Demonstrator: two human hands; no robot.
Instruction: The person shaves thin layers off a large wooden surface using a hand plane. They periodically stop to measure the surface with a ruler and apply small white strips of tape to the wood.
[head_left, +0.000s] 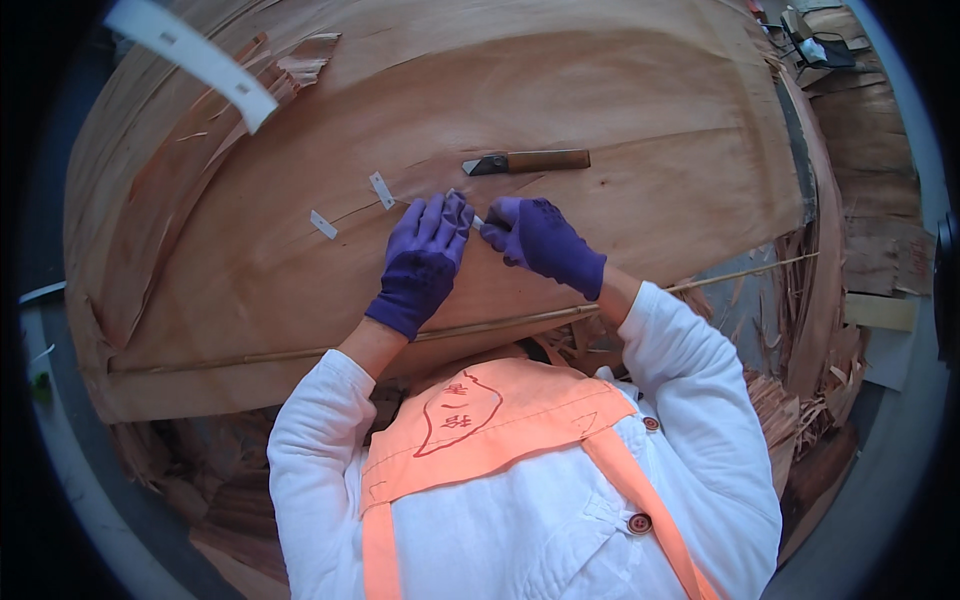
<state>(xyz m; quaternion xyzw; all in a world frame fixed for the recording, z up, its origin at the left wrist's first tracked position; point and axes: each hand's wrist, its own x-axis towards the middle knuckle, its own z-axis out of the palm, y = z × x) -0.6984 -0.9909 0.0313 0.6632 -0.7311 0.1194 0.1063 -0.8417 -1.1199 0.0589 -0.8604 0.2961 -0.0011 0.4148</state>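
My left hand, in a purple glove, lies flat on a large sheet of wood veneer. A bit of white tape shows between my hands; part of it seems to run under the left fingers. My right hand, gloved alike, is curled with thumb and forefinger closed on that tape's end. Left of my hands, two short pieces of white tape with small holes, a nearer one and a farther one, lie across a thin crack. Beyond my fingers rests a wooden-handled knife, blade pointing left.
A thin wooden stick crosses the sheet's near edge under my forearms. A holed white strip hangs close to the camera, upper left. Torn veneer lies at left. Scraps pile beside the sheet; a chair stands far right.
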